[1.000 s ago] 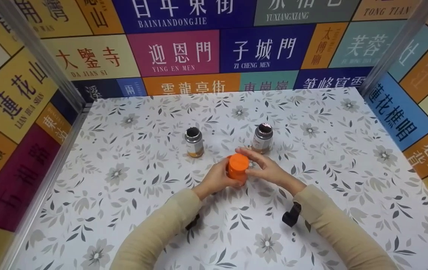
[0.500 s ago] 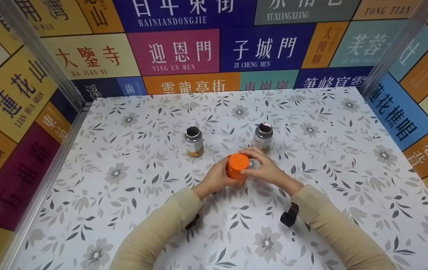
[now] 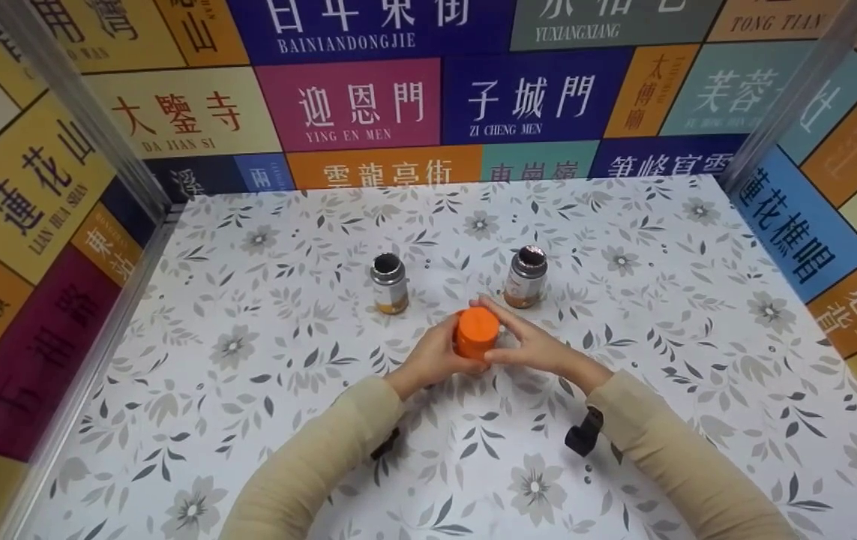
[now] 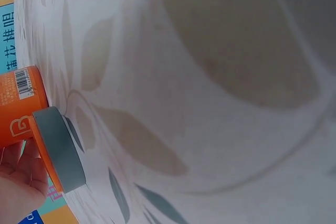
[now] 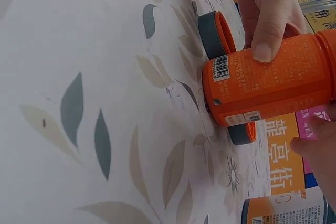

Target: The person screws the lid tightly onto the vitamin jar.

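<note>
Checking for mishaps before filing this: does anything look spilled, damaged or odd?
Nothing looks spilled or damaged. Mildly odd: the left rear bottle and right rear bottle stand open, while the orange bottle in front has a closed top.

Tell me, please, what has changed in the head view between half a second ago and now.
The right hand's grip has loosened: its fingers, curled in at the top of the orange bottle before, now reach out straighter, and its thumb has shifted toward the person. The left hand's grip stays on the orange bottle, and the two open grey bottles stand where they stood.
</note>
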The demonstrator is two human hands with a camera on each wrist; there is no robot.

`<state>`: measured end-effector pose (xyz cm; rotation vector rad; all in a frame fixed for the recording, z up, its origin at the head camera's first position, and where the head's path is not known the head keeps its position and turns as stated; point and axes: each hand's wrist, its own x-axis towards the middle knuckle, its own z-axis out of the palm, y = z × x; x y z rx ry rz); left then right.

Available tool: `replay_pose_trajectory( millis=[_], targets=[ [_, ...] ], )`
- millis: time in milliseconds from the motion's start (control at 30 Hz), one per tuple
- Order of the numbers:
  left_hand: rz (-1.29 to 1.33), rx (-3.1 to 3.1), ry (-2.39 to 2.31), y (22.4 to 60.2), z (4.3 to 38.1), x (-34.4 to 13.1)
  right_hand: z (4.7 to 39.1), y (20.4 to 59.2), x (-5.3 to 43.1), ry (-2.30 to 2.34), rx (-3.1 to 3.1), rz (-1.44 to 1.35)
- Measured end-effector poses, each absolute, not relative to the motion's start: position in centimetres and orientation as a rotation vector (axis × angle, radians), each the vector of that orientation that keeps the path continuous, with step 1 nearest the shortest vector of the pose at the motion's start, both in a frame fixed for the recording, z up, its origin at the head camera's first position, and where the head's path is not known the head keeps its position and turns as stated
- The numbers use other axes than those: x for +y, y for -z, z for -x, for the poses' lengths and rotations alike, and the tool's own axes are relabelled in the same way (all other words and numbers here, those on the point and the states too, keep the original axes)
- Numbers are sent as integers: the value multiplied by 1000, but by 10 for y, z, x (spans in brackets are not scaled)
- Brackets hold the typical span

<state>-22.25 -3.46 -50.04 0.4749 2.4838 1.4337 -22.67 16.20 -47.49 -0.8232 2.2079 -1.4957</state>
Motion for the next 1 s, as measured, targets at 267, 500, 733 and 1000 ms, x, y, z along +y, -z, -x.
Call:
replay_pose_trajectory(
  millis=[267,500,733,1000],
  targets=[
    [-448,2483,-1419,500,223,-35,225,477,167,1624,2261,744],
    [-452,2470,-1441,499,223,-36,224,478,167,1780,2273,702],
    [-461,2472,-1454,499,222,-36,215,456,159,1703,2303,841],
    [-457,2484,-1437,499,222,-35,220,469,163,1696,2310,853]
  ],
)
